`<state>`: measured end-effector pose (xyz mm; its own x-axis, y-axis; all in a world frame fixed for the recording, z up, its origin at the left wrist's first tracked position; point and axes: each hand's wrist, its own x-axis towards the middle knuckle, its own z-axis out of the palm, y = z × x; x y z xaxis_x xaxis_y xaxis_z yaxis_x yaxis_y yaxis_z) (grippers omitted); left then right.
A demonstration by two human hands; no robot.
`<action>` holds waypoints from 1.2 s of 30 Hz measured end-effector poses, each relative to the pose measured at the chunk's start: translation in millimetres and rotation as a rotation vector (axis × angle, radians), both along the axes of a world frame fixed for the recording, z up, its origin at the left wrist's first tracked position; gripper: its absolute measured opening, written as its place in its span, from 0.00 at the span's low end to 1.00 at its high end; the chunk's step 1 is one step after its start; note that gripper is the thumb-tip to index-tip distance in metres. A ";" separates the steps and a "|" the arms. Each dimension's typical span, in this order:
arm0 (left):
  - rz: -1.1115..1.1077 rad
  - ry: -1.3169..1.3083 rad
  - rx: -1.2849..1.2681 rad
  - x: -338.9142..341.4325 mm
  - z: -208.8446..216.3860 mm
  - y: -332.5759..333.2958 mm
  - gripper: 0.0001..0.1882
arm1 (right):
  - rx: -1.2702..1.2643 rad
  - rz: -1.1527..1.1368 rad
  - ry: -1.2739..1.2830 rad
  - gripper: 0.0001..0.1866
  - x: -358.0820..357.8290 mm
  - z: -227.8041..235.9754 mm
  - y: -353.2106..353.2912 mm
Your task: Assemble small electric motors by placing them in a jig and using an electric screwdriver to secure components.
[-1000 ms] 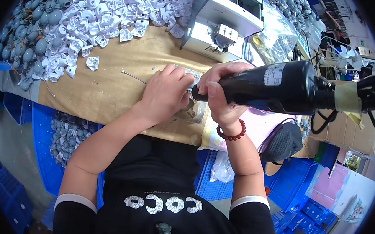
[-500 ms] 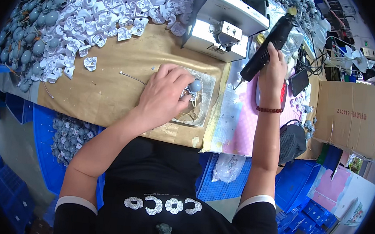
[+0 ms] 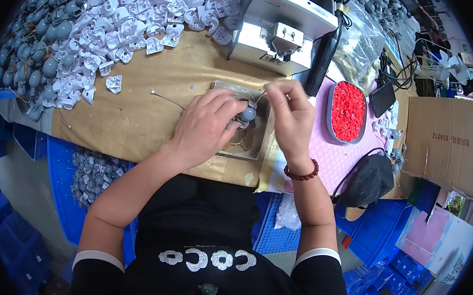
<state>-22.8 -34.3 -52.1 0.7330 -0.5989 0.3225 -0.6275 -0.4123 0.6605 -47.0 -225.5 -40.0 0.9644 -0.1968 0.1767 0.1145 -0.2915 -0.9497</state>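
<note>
My left hand (image 3: 205,124) is closed over a small part with a round grey ball (image 3: 247,113), holding it down in a shallow metal fixture (image 3: 252,143). Most of that part is hidden under my fingers. Just to the right, my right hand (image 3: 291,114) pinches what looks like a thin wire (image 3: 260,99) that runs toward the grey-ball part. A black electric screwdriver (image 3: 322,63) hangs upright beyond my right hand, apart from it. On the brown table covering (image 3: 141,102) a short cable (image 3: 166,97) lies left of my left hand.
Loose white plastic pieces (image 3: 141,17) are heaped at the far left, beside a pile of grey-ball parts (image 3: 40,51). A white machine (image 3: 277,35) stands behind the fixture. At right are a tray of red pieces (image 3: 348,111), a black pouch (image 3: 367,181) and a cardboard box (image 3: 440,140).
My right hand has let go of the screwdriver, which now hangs near the machine. That hand has moved left to the fixture and pinches at the part. My left hand stays put.
</note>
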 end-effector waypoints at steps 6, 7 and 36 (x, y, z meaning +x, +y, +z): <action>-0.028 0.032 -0.105 -3.3 0.5 6.6 0.19 | 0.397 0.052 0.110 0.07 6.4 12.2 -1.7; -0.051 0.078 -0.151 -5.7 2.8 11.8 0.19 | 0.421 0.097 0.158 0.09 5.9 14.3 -11.4; 0.197 -0.138 0.479 42.2 9.9 185.2 0.07 | -1.082 -0.118 0.390 0.06 -33.4 -19.1 -216.4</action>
<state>19.5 151.0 -42.2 0.8163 -0.5583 0.1479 -0.5757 -0.7659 0.2862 -80.4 -441.9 -59.1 0.9761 -0.2172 0.0022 -0.2140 -0.9634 -0.1616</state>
